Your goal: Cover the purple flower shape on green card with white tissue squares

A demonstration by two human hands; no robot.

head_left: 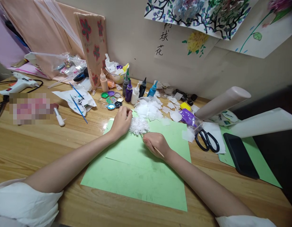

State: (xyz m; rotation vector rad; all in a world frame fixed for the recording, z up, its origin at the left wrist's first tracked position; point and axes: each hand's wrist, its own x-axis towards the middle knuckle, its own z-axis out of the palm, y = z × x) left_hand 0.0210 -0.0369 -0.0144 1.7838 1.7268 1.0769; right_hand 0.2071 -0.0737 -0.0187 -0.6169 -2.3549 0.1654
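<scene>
A fluffy white tissue-paper pompom (pixel 139 125) lies on the green paper sheet (pixel 146 176) in front of me. My right hand (pixel 156 144) is closed around a thin wooden stick (pixel 159 152), its tip touching the pompom's near edge. At the pompom's left side, my left hand (pixel 122 121) is curled with its fingertips drawn together; whatever they pinch, if anything, is hidden. Just behind the pompom spreads a heap of white tissue-paper squares (pixel 148 107).
Several paint bottles (pixel 136 94) and a palette (pixel 111 100) stand behind my left hand. Brushes (pixel 79 108) and a glue gun (pixel 19 83) lie left. Black-handled scissors (pixel 207 141), a phone (pixel 240 156) and a purple clay packet (pixel 187 117) lie right.
</scene>
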